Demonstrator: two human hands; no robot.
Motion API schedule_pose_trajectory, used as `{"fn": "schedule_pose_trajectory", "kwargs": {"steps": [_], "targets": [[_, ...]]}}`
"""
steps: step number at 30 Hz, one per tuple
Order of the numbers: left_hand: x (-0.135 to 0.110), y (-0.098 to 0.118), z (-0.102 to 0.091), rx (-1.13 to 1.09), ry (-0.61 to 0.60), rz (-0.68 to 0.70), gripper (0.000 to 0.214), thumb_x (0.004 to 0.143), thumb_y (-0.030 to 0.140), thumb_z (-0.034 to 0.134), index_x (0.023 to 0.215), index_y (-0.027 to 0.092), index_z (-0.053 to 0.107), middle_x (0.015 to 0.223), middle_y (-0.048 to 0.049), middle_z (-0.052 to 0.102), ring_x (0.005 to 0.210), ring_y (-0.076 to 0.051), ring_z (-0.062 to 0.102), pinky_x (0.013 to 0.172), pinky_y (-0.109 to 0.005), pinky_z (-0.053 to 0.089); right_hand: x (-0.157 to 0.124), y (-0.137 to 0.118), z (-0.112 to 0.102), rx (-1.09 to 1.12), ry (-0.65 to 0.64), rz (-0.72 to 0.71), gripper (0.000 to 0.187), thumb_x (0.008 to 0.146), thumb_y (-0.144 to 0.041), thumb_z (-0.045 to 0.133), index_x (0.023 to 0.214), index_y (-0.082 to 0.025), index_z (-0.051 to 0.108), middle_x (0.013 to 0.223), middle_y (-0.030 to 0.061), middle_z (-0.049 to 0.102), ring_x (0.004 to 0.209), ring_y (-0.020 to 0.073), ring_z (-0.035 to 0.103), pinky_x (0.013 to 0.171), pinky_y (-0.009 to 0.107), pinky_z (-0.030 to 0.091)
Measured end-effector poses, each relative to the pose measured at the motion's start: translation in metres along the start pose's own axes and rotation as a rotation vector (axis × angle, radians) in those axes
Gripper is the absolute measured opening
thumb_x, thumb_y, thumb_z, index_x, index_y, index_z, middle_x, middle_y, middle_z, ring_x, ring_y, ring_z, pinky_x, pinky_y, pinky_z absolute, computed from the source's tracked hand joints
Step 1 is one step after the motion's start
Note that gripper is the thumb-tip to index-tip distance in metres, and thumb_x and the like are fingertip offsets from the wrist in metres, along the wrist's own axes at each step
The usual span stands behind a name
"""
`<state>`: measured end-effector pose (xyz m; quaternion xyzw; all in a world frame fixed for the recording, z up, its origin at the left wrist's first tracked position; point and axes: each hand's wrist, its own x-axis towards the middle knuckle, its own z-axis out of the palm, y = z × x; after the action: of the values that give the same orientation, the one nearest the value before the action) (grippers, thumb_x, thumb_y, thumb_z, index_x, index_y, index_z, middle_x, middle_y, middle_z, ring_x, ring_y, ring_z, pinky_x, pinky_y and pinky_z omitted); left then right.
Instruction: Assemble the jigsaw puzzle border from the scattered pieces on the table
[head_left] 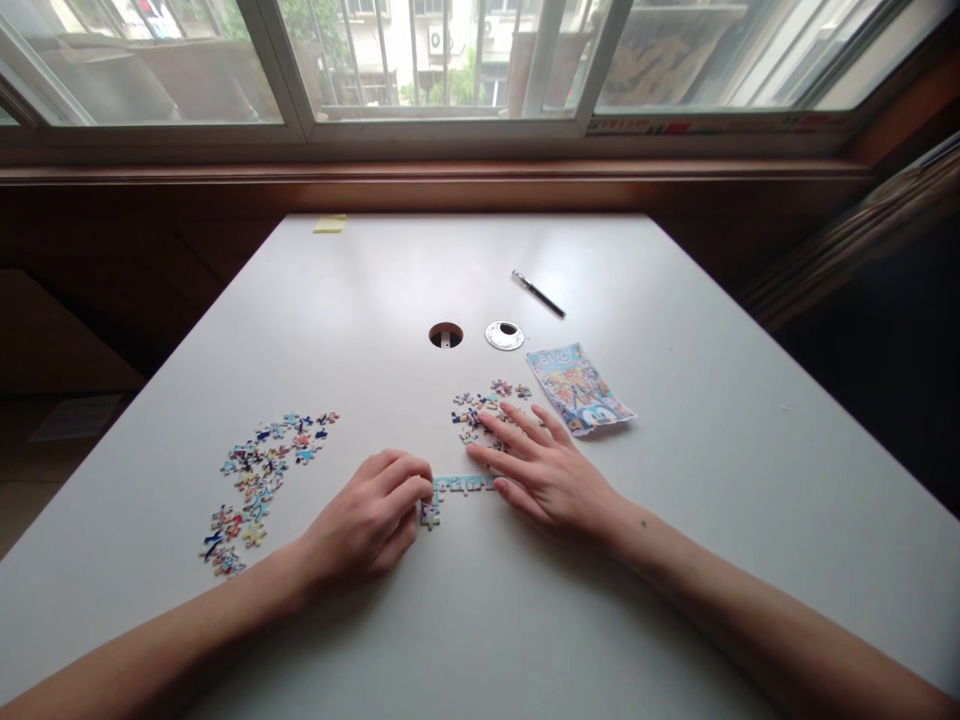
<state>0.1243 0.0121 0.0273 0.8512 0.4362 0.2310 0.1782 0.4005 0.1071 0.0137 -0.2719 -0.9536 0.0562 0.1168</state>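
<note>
On the white table (465, 620) a short row of joined light-blue puzzle pieces (461, 485) lies between my hands. My left hand (371, 522) is curled, its fingertips pressed to the row's left end, where a piece (430, 516) sits just below. My right hand (544, 470) lies flat with fingers spread, its thumb at the row's right end and its fingertips reaching into a small cluster of loose pieces (484, 405).
A larger scatter of loose pieces (259, 480) lies at the left. A colourful printed packet (579, 388) sits right of the small cluster. Farther back are a round cable hole (445, 335), its metal cap (504, 335), a pen (538, 294) and a yellow note (330, 224).
</note>
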Motion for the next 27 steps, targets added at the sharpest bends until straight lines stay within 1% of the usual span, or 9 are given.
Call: {"fn": "schedule_pose_trajectory", "kwargs": {"steps": [8, 10, 15, 18, 20, 22, 24, 26, 27], "targets": [[0.001, 0.000, -0.001, -0.017, -0.012, -0.009, 0.022, 0.088, 0.003, 0.046, 0.102, 0.019, 0.049, 0.113, -0.0087, 0.058, 0.107, -0.024, 0.049, 0.096, -0.038, 0.043, 0.001, 0.001, 0.001, -0.034, -0.018, 0.000, 0.052, 0.099, -0.035, 0.046, 0.150, -0.023, 0.045, 0.161, 0.0049, 0.037, 0.150, 0.0307, 0.026, 0.121, 0.052, 0.017], [0.001, 0.000, 0.000, -0.023, -0.006, -0.005, 0.022, 0.088, 0.003, 0.046, 0.101, 0.019, 0.049, 0.112, -0.0087, 0.058, 0.107, -0.024, 0.049, 0.095, -0.038, 0.043, 0.001, 0.001, 0.001, -0.056, -0.016, -0.004, 0.054, 0.098, -0.034, 0.048, 0.151, -0.025, 0.043, 0.162, 0.0055, 0.033, 0.151, 0.0317, 0.024, 0.121, 0.053, 0.018], [0.000, -0.001, 0.002, -0.026, 0.002, 0.004, 0.021, 0.087, 0.002, 0.046, 0.100, 0.019, 0.048, 0.110, -0.0087, 0.058, 0.107, -0.024, 0.049, 0.095, -0.039, 0.043, 0.003, -0.001, 0.001, -0.105, -0.026, -0.002, 0.055, 0.098, -0.036, 0.050, 0.152, -0.035, 0.040, 0.165, 0.0036, 0.025, 0.153, 0.0343, 0.015, 0.119, 0.058, 0.018], [-0.001, 0.000, 0.002, -0.021, 0.002, 0.004, 0.021, 0.087, 0.002, 0.045, 0.100, 0.019, 0.049, 0.110, -0.0085, 0.059, 0.106, -0.024, 0.050, 0.095, -0.038, 0.043, 0.005, -0.004, 0.002, -0.114, -0.019, 0.027, 0.059, 0.096, -0.038, 0.052, 0.154, -0.037, 0.037, 0.167, 0.0063, 0.018, 0.153, 0.0382, 0.010, 0.117, 0.062, 0.019], [-0.001, 0.001, 0.001, -0.016, 0.011, 0.007, 0.021, 0.087, 0.002, 0.046, 0.100, 0.019, 0.050, 0.109, -0.0083, 0.059, 0.104, -0.023, 0.051, 0.094, -0.038, 0.044, 0.006, -0.005, 0.001, -0.103, 0.006, 0.054, 0.059, 0.096, -0.037, 0.053, 0.153, -0.036, 0.039, 0.168, 0.0074, 0.016, 0.153, 0.0387, 0.011, 0.117, 0.063, 0.020], [0.000, 0.001, 0.001, -0.013, 0.025, 0.010, 0.021, 0.087, 0.003, 0.046, 0.099, 0.019, 0.050, 0.108, -0.0082, 0.060, 0.104, -0.023, 0.051, 0.093, -0.037, 0.045, 0.009, -0.006, -0.002, -0.075, 0.029, 0.115, 0.053, 0.098, -0.036, 0.049, 0.151, -0.033, 0.043, 0.167, 0.0077, 0.021, 0.153, 0.0362, 0.016, 0.118, 0.060, 0.022], [0.000, 0.001, 0.001, -0.007, 0.033, 0.012, 0.021, 0.086, 0.004, 0.047, 0.099, 0.019, 0.052, 0.108, -0.0082, 0.060, 0.103, -0.023, 0.052, 0.093, -0.037, 0.046, 0.016, -0.005, -0.008, -0.038, 0.023, 0.198, 0.048, 0.101, -0.036, 0.045, 0.149, -0.031, 0.046, 0.163, 0.0075, 0.030, 0.151, 0.0337, 0.023, 0.117, 0.057, 0.028], [0.001, 0.000, 0.001, 0.001, 0.035, 0.016, 0.022, 0.085, 0.004, 0.047, 0.099, 0.019, 0.052, 0.109, -0.0084, 0.060, 0.103, -0.023, 0.053, 0.092, -0.037, 0.046, 0.029, -0.001, -0.017, -0.014, -0.023, 0.253, 0.047, 0.102, -0.038, 0.044, 0.149, -0.032, 0.046, 0.159, 0.0073, 0.038, 0.147, 0.0348, 0.029, 0.114, 0.058, 0.032], [0.001, 0.000, 0.001, 0.003, 0.037, 0.019, 0.022, 0.085, 0.004, 0.047, 0.099, 0.019, 0.053, 0.109, -0.0084, 0.060, 0.103, -0.023, 0.053, 0.092, -0.037, 0.047, 0.036, 0.001, -0.021, -0.019, -0.058, 0.247, 0.050, 0.101, -0.039, 0.047, 0.150, -0.033, 0.044, 0.159, 0.0081, 0.039, 0.146, 0.0374, 0.030, 0.112, 0.061, 0.034]]}}
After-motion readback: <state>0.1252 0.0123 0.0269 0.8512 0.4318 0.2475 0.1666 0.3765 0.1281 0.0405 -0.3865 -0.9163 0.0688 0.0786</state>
